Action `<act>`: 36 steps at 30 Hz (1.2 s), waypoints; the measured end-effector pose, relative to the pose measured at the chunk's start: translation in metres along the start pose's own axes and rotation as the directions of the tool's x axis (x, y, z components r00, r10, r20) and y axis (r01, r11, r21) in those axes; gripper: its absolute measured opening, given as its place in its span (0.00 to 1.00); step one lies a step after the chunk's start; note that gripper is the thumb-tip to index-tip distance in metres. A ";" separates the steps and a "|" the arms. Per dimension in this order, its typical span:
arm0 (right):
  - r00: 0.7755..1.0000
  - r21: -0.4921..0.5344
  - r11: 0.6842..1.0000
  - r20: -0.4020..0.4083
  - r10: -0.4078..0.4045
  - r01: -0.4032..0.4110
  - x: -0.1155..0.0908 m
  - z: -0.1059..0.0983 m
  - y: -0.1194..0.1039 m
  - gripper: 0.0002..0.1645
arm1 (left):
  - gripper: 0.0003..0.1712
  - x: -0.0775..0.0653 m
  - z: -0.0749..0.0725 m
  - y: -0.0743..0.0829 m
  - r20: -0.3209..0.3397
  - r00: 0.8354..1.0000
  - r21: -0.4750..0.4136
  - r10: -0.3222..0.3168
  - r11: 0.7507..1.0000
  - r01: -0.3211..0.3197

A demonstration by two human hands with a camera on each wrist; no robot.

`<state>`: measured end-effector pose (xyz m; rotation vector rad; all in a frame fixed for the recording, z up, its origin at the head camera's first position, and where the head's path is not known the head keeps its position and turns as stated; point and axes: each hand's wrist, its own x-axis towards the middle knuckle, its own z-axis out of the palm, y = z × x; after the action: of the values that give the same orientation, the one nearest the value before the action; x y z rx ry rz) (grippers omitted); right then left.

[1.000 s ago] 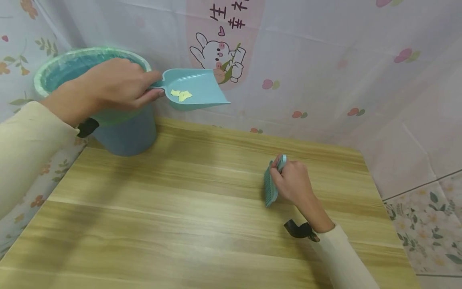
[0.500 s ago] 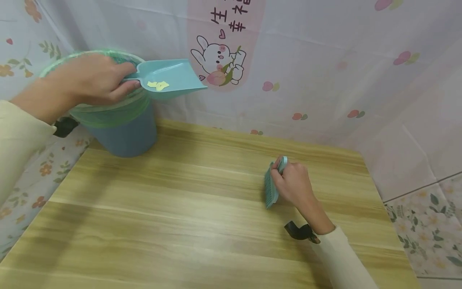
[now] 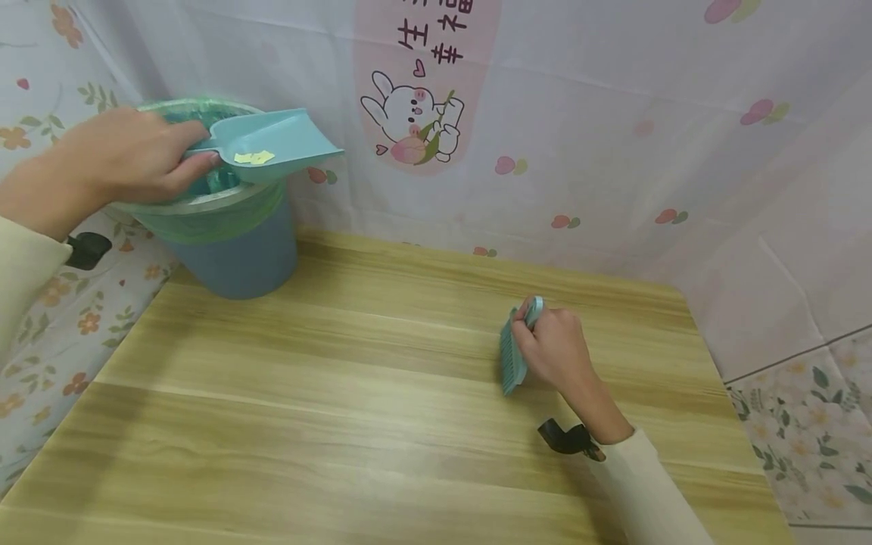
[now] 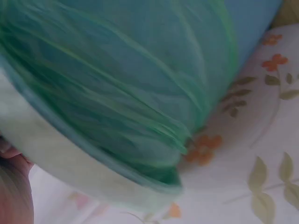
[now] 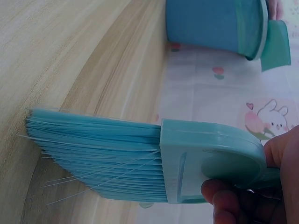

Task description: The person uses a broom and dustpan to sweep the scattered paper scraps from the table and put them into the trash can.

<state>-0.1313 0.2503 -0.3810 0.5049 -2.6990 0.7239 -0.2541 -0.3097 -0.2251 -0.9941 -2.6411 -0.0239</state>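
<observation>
My left hand grips the short handle of a light blue dustpan, held level above the bin. A few pale yellow scraps lie in the pan near its handle end. The blue bin, lined with a green bag, stands at the table's back left corner; its rim fills much of the left wrist view. At the right, my right hand holds a small blue hand brush by its handle. In the right wrist view the brush's bristles point down, tips at the tabletop.
The wood-grain table spans the lower part of the head view. A white curtain with a rabbit print hangs behind it, and flowered cloth drops along the left side.
My left hand has carried the dustpan leftward, from beside the bin to over its opening, with the scraps still in the pan. The right hand and brush have stayed almost in place.
</observation>
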 end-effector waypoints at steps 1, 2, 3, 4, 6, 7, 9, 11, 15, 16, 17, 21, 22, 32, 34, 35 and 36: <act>1.000 0.000 1.000 -0.001 -0.002 0.002 0.000 0.000 0.000 0.13 | 0.17 -0.002 0.000 -0.002 0.005 1.000 0.001 -0.013 1.000 0.013; 1.000 0.001 1.000 -0.002 -0.002 0.002 0.000 0.000 0.000 0.13 | 0.17 -0.005 0.001 -0.005 0.007 1.000 0.007 -0.024 1.000 0.024; 1.000 0.001 1.000 -0.003 -0.003 0.003 0.000 0.000 0.001 0.12 | 0.18 -0.007 0.001 -0.007 0.009 1.000 0.008 -0.029 1.000 0.029; 1.000 0.002 1.000 -0.003 -0.003 0.003 0.000 0.000 0.001 0.12 | 0.19 -0.010 0.001 -0.009 0.013 0.999 0.010 -0.037 0.999 0.037; 1.000 0.002 1.000 -0.003 -0.001 0.001 0.000 0.000 0.001 0.12 | 0.21 -0.015 0.001 -0.014 0.012 0.999 0.020 -0.043 0.999 0.043; 1.000 0.002 1.000 -0.001 0.001 -0.001 0.000 0.000 0.001 0.12 | 0.22 -0.017 0.002 -0.016 0.015 0.999 0.026 -0.048 0.998 0.048; 1.000 0.002 1.000 0.001 0.002 -0.002 -0.001 0.000 0.000 0.12 | 0.23 -0.021 0.002 -0.019 0.018 0.998 0.033 -0.059 0.998 0.058; 1.000 0.002 1.000 0.000 0.001 -0.001 -0.001 -0.001 0.000 0.12 | 0.24 -0.025 0.003 -0.023 0.016 0.997 0.042 -0.072 0.997 0.072; 1.000 0.003 1.000 -0.004 -0.007 0.007 0.000 -0.001 0.000 0.14 | 0.26 -0.031 0.002 -0.028 0.030 0.993 0.054 -0.113 0.992 0.111; 1.000 0.003 1.000 -0.004 -0.007 0.007 0.000 -0.001 0.001 0.14 | 0.27 -0.032 0.001 -0.029 0.034 0.992 0.057 -0.119 0.992 0.117; 1.000 0.002 1.000 -0.003 -0.007 0.007 0.000 -0.001 0.001 0.14 | 0.28 -0.033 0.001 -0.030 0.036 0.992 0.062 -0.122 0.991 0.120; 1.000 -0.002 1.000 -0.001 0.002 -0.002 -0.001 0.000 0.002 0.13 | 0.30 -0.038 -0.001 -0.033 0.048 0.991 0.078 -0.123 0.990 0.119; 1.000 -0.003 1.000 -0.001 0.003 -0.003 -0.001 0.000 0.002 0.13 | 0.30 -0.039 -0.002 -0.034 0.047 0.991 0.080 -0.122 0.990 0.118; 1.000 -0.010 1.000 0.005 0.011 -0.011 -0.002 -0.002 0.002 0.13 | 0.31 -0.050 -0.006 -0.040 0.040 0.982 0.100 -0.187 0.978 0.182; 1.000 -0.010 1.000 0.005 0.011 -0.011 -0.001 -0.002 0.002 0.12 | 0.30 -0.054 -0.007 -0.041 0.030 0.980 0.100 -0.194 0.977 0.191; 1.000 -0.011 1.000 0.004 0.010 -0.010 -0.001 -0.002 0.002 0.12 | 0.30 -0.056 -0.007 -0.041 0.026 0.980 0.101 -0.199 0.975 0.196; 1.000 -0.011 1.000 0.003 0.009 -0.009 -0.001 -0.002 0.002 0.12 | 0.31 -0.057 -0.007 -0.041 0.017 0.980 0.099 -0.200 0.975 0.198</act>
<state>-0.1307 0.2535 -0.3811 0.4919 -2.7085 0.7109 -0.2377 -0.3782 -0.2313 -0.7006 -2.7270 0.0712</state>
